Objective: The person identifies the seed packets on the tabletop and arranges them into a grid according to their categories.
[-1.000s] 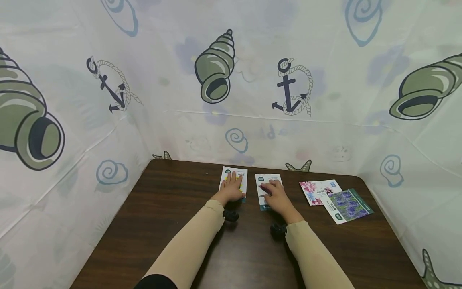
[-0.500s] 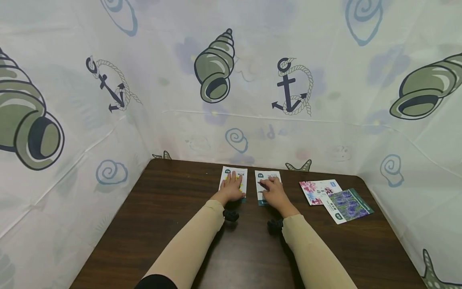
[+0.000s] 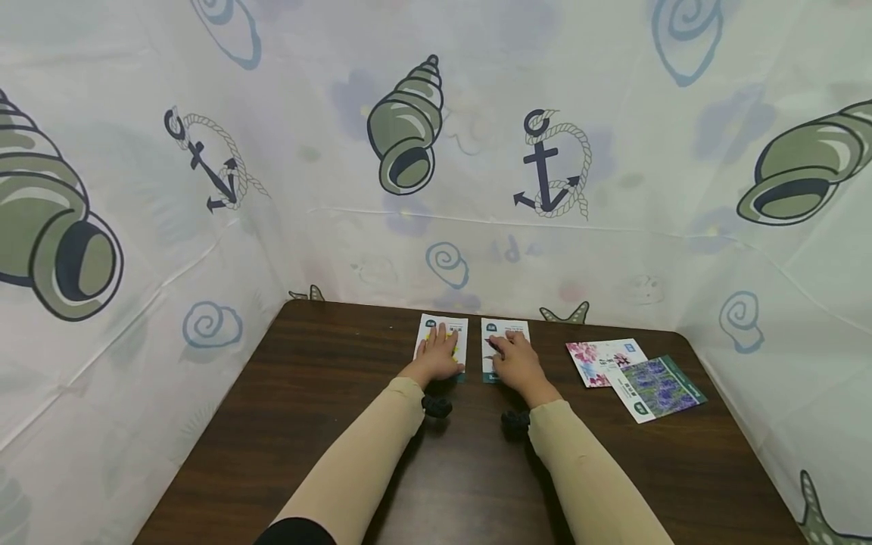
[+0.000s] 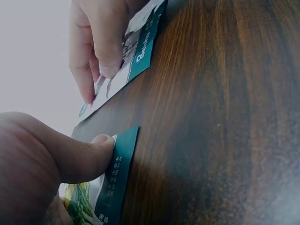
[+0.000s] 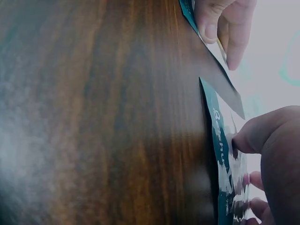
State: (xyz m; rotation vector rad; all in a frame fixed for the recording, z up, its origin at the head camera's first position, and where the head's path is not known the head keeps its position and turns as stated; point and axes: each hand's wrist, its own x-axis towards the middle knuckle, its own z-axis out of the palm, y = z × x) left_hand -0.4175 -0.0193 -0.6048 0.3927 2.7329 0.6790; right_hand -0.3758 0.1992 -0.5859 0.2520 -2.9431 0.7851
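Two seed packets lie side by side near the table's far edge. My left hand [image 3: 438, 358] rests with fingers spread on the left packet [image 3: 460, 331], which shows yellow and green print and a teal end strip. In the left wrist view the thumb presses near that strip [image 4: 123, 171]. My right hand [image 3: 520, 365] lies over the right packet [image 3: 487, 369], thumb and fingertips touching its face. This packet has a dark picture and a teal strip with white lettering [image 5: 218, 126], seen in the right wrist view. Both hands hide parts of the packets.
To the right, a pink-flowered packet [image 3: 587, 356] lies partly under a purple-flowered packet [image 3: 659, 384]. The dark wood table [image 3: 327, 378] ends close beyond the hands, against a printed cloth backdrop [image 3: 477, 174]. A narrow gap separates the two handled packets.
My right hand has slid its packet away toward the far edge and slightly left, straightening it level with the left packet. The left hand and the other packets have stayed put.
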